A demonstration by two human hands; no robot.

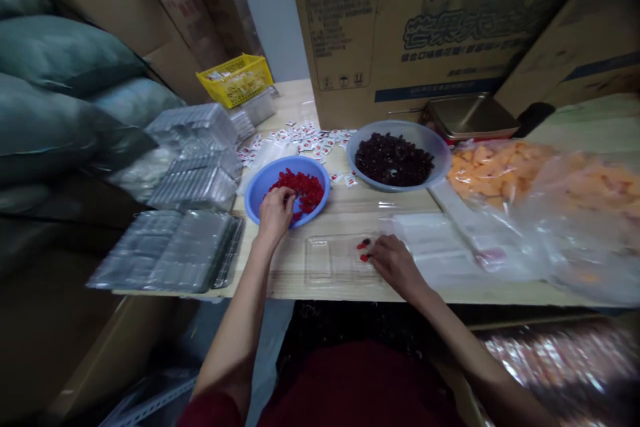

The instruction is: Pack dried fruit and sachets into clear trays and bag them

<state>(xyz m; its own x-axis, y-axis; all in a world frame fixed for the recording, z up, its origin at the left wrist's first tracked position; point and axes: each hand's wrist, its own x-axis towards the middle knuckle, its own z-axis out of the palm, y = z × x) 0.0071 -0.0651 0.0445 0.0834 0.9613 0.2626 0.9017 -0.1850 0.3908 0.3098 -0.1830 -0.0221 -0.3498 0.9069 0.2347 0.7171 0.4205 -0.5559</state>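
My left hand (278,211) reaches over the rim of a blue bowl (253,195), its thumb and fingers pinched together above small red dried-fruit pieces (310,192). Whatever is between those fingertips is too small to make out. On the table in front of me lies a clear plastic tray (320,280). My right hand (397,265) is at the tray's right part, fingers drawn together, with the tips beside a red piece (363,257). Another red piece and a dark piece (367,241) lie close by. What the right fingertips hold, if anything, is hidden.
A pale bowl (440,159) holds dark dried fruit (393,160). Stacked clear trays (165,247) stand left, small packets (315,140) lie behind. A yellow basket (235,83), a scale (470,117), bags of orange pieces (495,170) and a large carton (345,27) surround the workspace.
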